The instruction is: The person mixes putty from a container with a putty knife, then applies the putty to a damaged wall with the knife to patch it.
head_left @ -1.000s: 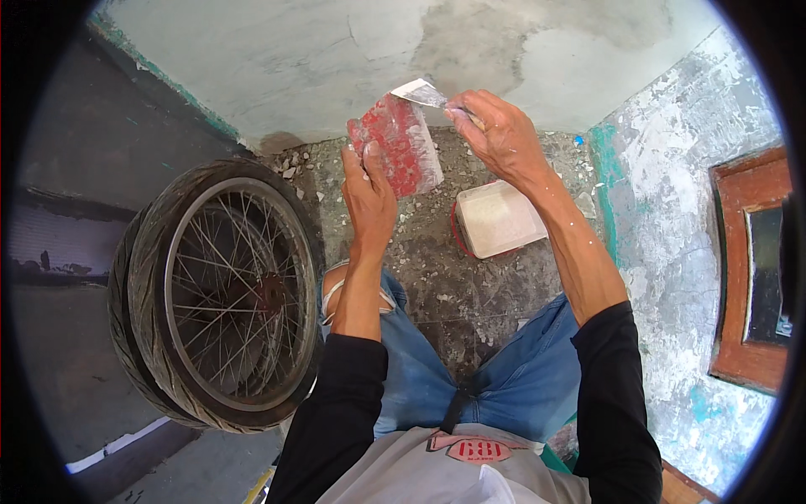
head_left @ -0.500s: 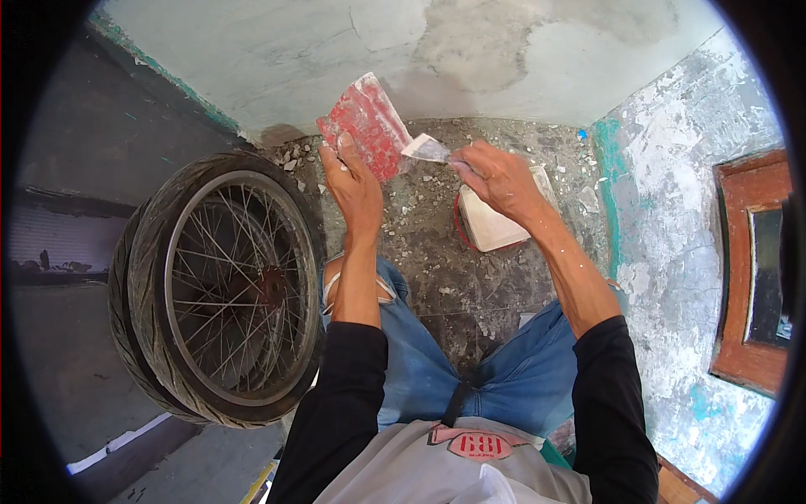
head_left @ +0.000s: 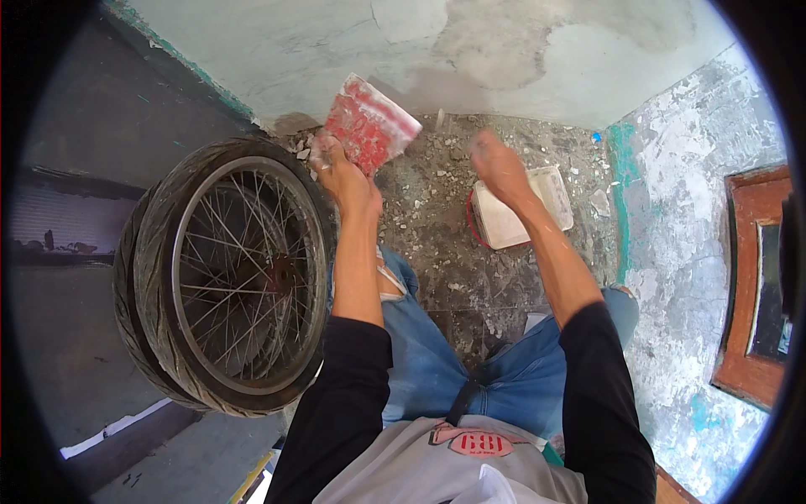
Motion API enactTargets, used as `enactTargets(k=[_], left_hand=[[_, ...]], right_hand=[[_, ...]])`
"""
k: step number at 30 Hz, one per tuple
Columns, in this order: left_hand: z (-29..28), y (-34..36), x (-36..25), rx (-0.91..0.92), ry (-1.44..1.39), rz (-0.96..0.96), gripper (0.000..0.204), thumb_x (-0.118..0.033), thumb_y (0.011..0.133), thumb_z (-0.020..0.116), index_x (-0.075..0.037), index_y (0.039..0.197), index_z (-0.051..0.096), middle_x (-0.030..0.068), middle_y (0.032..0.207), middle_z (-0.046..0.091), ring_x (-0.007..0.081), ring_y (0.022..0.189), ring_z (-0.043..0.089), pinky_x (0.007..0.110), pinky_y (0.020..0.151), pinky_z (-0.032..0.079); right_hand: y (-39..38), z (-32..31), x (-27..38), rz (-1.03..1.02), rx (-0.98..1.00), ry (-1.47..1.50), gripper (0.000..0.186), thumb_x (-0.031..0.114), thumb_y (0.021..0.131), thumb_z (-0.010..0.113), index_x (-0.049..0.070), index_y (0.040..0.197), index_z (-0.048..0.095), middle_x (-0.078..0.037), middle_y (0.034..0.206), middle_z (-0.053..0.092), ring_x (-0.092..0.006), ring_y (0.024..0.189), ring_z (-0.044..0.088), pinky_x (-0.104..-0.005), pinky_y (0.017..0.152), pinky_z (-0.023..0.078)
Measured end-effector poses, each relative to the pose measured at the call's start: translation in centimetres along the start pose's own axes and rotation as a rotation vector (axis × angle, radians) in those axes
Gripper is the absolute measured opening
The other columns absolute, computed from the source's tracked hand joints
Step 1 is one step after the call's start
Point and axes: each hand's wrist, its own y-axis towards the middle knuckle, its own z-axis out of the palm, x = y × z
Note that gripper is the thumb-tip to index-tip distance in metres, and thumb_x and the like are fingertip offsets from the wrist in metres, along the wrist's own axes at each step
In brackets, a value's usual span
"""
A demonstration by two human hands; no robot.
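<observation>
My left hand [head_left: 342,175] is closed on a red board [head_left: 363,126] smeared with pale material, tilted up in front of the pale wall [head_left: 504,50]. My right hand [head_left: 495,164] is raised to the right of the board, apart from it, its fingers smeared by motion. A faint pale streak shows between them; I cannot make out what it is, or what the right hand holds. Under that hand, a white rectangular container [head_left: 554,189] with a red edge rests on the dirty floor [head_left: 445,281].
Two spoked wheels with tyres [head_left: 151,294] lean close by my left arm. A flaking wall [head_left: 663,210] with a wood-framed opening [head_left: 743,344] stands at my right, a dark wall [head_left: 84,109] at left. Broken chips [head_left: 302,149] lie along the back wall's foot.
The board is tilted differently and lower on the left. My right hand has drawn away from it to the right; the scraper seen earlier in it is no longer clearly visible.
</observation>
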Motion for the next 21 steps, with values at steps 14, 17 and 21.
enactTargets(k=[14, 17, 21], left_hand=[[-5.1, 2.6, 1.2, 0.387, -0.862, -0.777, 0.051, -0.02, 0.105, 0.05, -0.001, 0.152, 0.043, -0.0004, 0.066, 0.045, 0.0101, 0.047, 0.039, 0.025, 0.044, 0.031], [-5.2, 3.9, 3.1, 0.593, -0.85, -0.708, 0.051, -0.023, 0.106, 0.051, -0.002, 0.152, 0.044, -0.0003, 0.067, 0.049, 0.0103, 0.047, 0.041, 0.024, 0.044, 0.033], [-5.6, 4.1, 4.2, 0.648, -0.692, -0.513, 0.051, -0.025, 0.106, 0.051, -0.004, 0.152, 0.043, 0.0002, 0.068, 0.053, 0.0113, 0.048, 0.045, 0.026, 0.045, 0.035]], right_hand=[[-8.4, 0.0, 18.2, -0.235, -0.322, 0.494, 0.019, 0.013, 0.095, 0.069, 0.004, 0.111, 0.066, -0.015, 0.094, 0.069, -0.0333, 0.078, 0.069, -0.0403, 0.072, 0.055], [-9.4, 0.4, 19.8, -0.308, -0.303, 0.391, 0.017, 0.008, 0.091, 0.071, 0.005, 0.108, 0.068, -0.012, 0.09, 0.067, -0.0306, 0.072, 0.068, -0.0395, 0.064, 0.055], [-9.6, 0.4, 19.8, -0.307, -0.287, 0.341, 0.017, 0.006, 0.089, 0.072, 0.005, 0.106, 0.068, -0.011, 0.088, 0.065, -0.0303, 0.069, 0.068, -0.0392, 0.059, 0.054]])
